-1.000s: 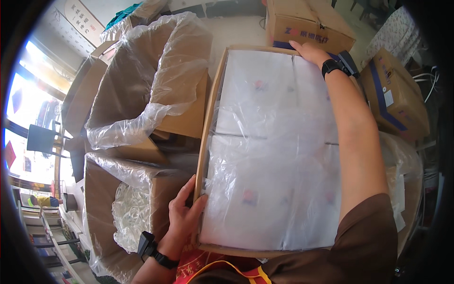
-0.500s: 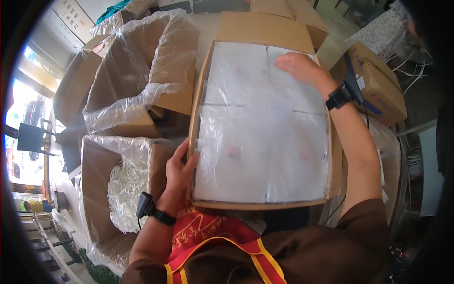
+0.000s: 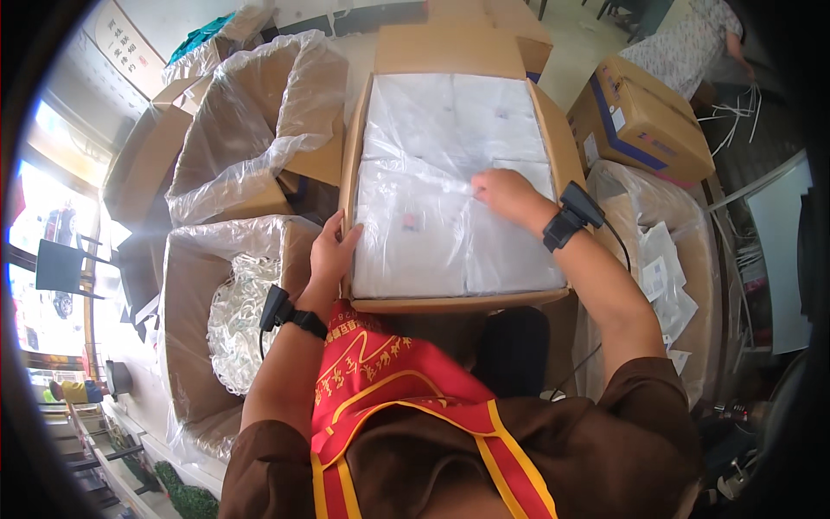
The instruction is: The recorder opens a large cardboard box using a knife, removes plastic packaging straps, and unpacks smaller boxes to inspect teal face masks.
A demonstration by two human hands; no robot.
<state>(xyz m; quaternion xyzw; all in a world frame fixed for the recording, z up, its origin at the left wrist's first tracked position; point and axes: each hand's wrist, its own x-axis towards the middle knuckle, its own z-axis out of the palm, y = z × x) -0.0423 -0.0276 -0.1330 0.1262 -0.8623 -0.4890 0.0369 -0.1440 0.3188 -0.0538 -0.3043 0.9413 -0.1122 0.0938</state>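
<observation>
In front of me stands an open cardboard box (image 3: 458, 304), filled with white rectangular packs (image 3: 510, 268) laid side by side. Clear plastic film (image 3: 413, 177) lies over them, drawn into creases that run toward my right hand (image 3: 512, 195). That hand is closed in a pinch on the film near the middle of the box, with its fingertips partly hidden. My left hand (image 3: 332, 253) grips the box's left wall, thumb at the inner side and fingers outside. Each wrist wears a black strapped device.
Left of the box, a plastic-lined carton (image 3: 186, 346) holds a tangle of pale loops (image 3: 246, 324). Another lined carton (image 3: 303, 112) stands behind it. At the right are a taped carton (image 3: 648, 108) and a lined carton with white packets (image 3: 666, 285). A person (image 3: 692, 48) is beyond.
My right hand has come from the far right of the box toward its middle and now pinches the film, which is pulled into folds. My left hand stays on the left wall.
</observation>
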